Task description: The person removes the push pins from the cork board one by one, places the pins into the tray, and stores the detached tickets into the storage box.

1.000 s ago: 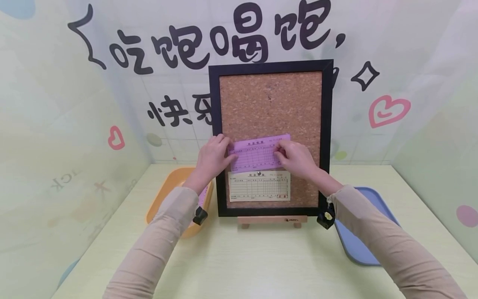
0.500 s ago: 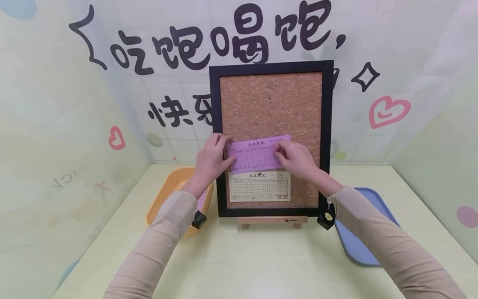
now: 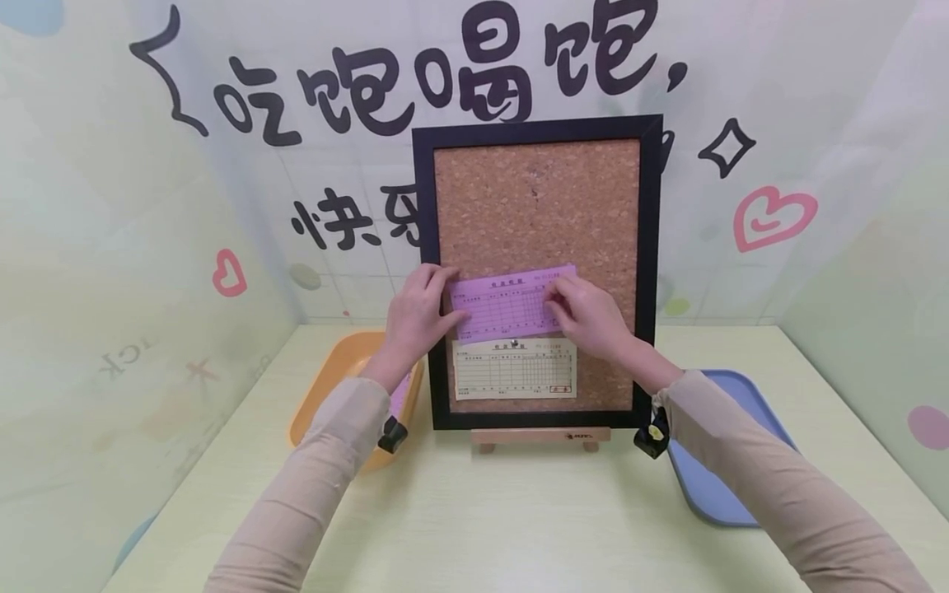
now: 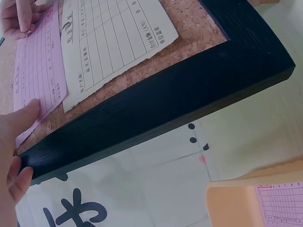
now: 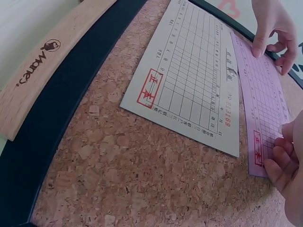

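A purple receipt slip (image 3: pixel 504 306) lies slightly tilted on the black-framed corkboard (image 3: pixel 534 206), just above a cream receipt slip (image 3: pixel 515 375). A metal thumbtack (image 3: pixel 515 343) sits at the cream slip's top edge. My left hand (image 3: pixel 421 309) grips the board's left side, its thumb pressing the purple slip's left end while other fingers curl at the frame's outer edge. Over the purple slip's right part, my right hand (image 3: pixel 589 313) pinches a small shiny thing like a thumbtack (image 4: pixel 29 32), mostly hidden by the fingertips.
The board stands on a small wooden easel (image 3: pixel 541 435). To its left is an orange tray (image 3: pixel 319 395) holding purple slips (image 4: pixel 281 203). A blue tray (image 3: pixel 712 486) lies on the right, partly under my right forearm. Printed wall panels rise behind and at both sides.
My left hand has shifted slightly left along the purple slip's end, uncovering more of its left edge. My right hand stays at the same spot on the slip.
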### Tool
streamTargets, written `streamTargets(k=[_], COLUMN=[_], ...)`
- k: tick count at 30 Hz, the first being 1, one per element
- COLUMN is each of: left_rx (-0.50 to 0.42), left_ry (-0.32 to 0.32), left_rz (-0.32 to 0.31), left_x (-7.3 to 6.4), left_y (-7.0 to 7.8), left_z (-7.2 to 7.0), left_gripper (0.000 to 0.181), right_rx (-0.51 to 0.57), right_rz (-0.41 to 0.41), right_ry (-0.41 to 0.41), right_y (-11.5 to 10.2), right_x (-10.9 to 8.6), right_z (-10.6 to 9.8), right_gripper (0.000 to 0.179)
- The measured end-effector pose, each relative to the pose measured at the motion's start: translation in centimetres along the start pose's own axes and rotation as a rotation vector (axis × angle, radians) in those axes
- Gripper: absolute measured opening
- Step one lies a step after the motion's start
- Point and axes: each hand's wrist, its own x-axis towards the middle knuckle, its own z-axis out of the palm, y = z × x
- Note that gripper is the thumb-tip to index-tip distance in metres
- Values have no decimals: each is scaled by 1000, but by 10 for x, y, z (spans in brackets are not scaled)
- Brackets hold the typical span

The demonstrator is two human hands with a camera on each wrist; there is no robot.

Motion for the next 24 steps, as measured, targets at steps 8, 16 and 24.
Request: streamTargets(k=[8, 16, 24], left_rx=[7, 4, -30], left_ry=[-21, -40, -60], left_rz=[21, 19, 20], left_x=[1, 3, 4], left_y=[-1, 0, 4], left_z=[-1, -2, -5], left_gripper=[49, 42, 28], right_rx=[1, -3, -11], right_rz=[26, 29, 28], right_ry=[-21, -15, -14], right_y=[-1, -1, -1], right_x=[1, 1, 1], right_z=[-1, -1, -1], right_gripper=[6, 5, 5])
